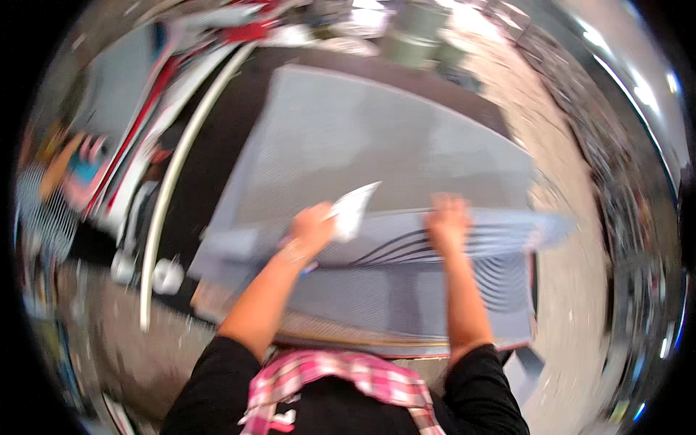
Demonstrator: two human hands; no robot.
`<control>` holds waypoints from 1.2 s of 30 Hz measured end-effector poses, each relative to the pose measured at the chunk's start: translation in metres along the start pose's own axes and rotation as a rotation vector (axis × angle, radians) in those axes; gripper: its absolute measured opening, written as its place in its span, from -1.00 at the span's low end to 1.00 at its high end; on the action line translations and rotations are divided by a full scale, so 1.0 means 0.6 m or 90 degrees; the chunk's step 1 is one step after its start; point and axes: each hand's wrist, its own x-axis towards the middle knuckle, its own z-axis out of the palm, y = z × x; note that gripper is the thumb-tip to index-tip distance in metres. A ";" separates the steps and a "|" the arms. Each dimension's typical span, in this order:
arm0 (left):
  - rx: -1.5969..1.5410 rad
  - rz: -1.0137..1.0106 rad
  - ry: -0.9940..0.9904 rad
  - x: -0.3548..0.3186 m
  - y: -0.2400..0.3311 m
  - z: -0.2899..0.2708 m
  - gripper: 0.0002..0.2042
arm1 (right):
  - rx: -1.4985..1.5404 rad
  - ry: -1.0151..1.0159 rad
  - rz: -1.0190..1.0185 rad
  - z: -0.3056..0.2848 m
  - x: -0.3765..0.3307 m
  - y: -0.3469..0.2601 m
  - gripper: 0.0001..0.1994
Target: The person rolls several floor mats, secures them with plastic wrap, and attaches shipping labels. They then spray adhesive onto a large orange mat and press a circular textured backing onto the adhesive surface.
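Observation:
A large grey-blue sheet of mesh-like material (362,138) lies over the dark table in front of me, its near part folded or overlapping in a band (395,239). Dark curved lines show on that band and on the layer below it. My left hand (313,228) is closed around a small white piece (353,212), thin like paper or cloth, over the band. To its right, my right hand (448,221) lies on the band with fingers stretched forward. Motion blur hides the finer detail of both hands.
A long pale pole or edging (185,163) runs along the table's left side. White rolls (168,276) stand near its lower end. At the far left another person's arm (61,167) is beside red and white panels (138,145). A greenish drum (413,36) stands behind the table.

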 end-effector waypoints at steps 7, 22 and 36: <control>0.063 0.152 0.156 0.191 -0.026 -0.039 -0.66 | 0.173 -0.018 0.025 0.051 0.150 -0.027 -0.43; 0.102 0.149 0.127 0.183 -0.050 -0.055 -0.68 | 0.281 0.059 0.036 0.058 0.131 -0.043 -0.46; -0.371 0.018 0.188 0.086 0.148 -0.110 -0.82 | 0.165 0.114 -0.297 -0.060 0.064 -0.032 -0.39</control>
